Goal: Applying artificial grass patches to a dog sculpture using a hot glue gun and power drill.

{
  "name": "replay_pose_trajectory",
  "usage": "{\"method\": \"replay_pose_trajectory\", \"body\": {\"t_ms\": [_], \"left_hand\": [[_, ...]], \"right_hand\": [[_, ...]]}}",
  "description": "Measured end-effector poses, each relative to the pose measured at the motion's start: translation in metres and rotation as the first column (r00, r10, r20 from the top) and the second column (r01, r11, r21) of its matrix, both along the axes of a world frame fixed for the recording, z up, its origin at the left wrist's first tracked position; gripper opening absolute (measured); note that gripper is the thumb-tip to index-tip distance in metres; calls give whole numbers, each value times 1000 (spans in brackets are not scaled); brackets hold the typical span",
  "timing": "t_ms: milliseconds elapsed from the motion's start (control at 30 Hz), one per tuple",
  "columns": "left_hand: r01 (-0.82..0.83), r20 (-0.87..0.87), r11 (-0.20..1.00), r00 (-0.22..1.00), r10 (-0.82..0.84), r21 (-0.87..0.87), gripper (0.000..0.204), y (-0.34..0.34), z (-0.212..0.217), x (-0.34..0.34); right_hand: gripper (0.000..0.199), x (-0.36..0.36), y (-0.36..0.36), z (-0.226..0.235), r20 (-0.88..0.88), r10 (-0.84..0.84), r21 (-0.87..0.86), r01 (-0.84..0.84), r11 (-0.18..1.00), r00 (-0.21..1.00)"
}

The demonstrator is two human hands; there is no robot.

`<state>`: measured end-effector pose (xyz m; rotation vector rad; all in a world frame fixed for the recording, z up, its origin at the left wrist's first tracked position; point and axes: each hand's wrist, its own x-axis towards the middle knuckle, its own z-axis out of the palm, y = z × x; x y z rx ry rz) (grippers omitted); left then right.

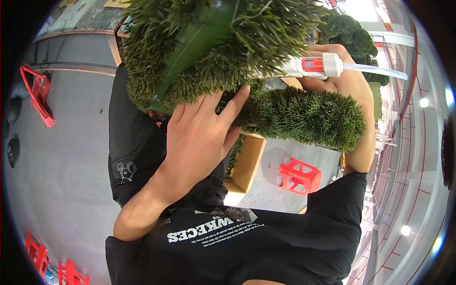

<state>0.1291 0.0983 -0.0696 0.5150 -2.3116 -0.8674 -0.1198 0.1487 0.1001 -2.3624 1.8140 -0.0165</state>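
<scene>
Close in front of me is a large artificial-grass shape, dark green and bristly, with a smooth green strip running across it. A long arm-like roll of the same grass juts out to the right below it. My left hand grips the grass at the lower side, its index finger lying over the bristles and some fingertips sunk out of sight. In my right hand is a white hot glue gun with a red part and a clear glue stick out of its back end. Grass hides the gun's nozzle.
Below the grass roll stands an open cardboard box, with a red plastic stool to its right. More red stools are at the lower left. A red object and a table lie upper left; bushy green shapes stand upper right.
</scene>
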Motion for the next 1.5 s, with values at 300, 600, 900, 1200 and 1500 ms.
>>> {"method": "replay_pose_trajectory", "body": {"t_ms": [300, 600, 900, 1200, 1500], "left_hand": [[5, -2, 1000, 1000, -5, 14, 78, -1, 1, -1], [13, -5, 1000, 1000, -13, -9, 77, -2, 1, -1], [-1, 56, 1000, 998, 2, -12, 73, 3, -2, 3], [58, -17, 998, 998, -58, -6, 74, -7, 6, -4], [13, 11, 991, 1000, -12, -131, 77, -1, 7, -2]], "right_hand": [[28, 0, -1, 2, -25, -14, -11, 13, 1000, 1000], [34, -5, -11, 13, -117, 75, 64, -67, 996, 990], [34, 6, -22, 17, -148, 47, 175, -21, 984, 988], [19, -49, 53, 37, 353, -415, -66, 465, 883, 838], [24, -140, 190, -115, 921, -388, 260, 803, 537, -38]]}}
